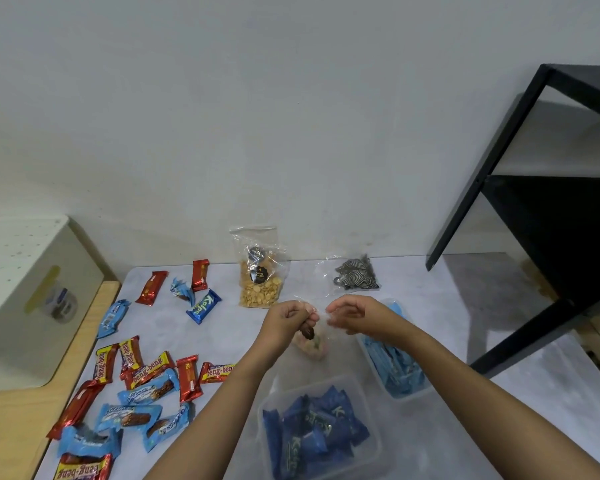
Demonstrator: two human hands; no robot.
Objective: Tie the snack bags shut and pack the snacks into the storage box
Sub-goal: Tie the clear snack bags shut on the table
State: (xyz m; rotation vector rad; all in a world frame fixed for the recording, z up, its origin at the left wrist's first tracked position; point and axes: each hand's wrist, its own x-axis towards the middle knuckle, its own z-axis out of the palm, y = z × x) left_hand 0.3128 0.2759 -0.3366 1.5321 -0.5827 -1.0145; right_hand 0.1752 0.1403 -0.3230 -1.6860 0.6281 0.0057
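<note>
The grip of left hand (291,320) and right hand (350,313) pinches the top of the snack bag (313,346), hanging just below.

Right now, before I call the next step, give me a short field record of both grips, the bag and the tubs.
left grip: holds the twisted neck of the small clear bag; dark piece just below the fist
right grip: pinches the bag's loose plastic
near tub: dark blue packs
far tub: light blue packs
nut bag: stands upright behind the hands
loose bars: spread out to the left
</note>
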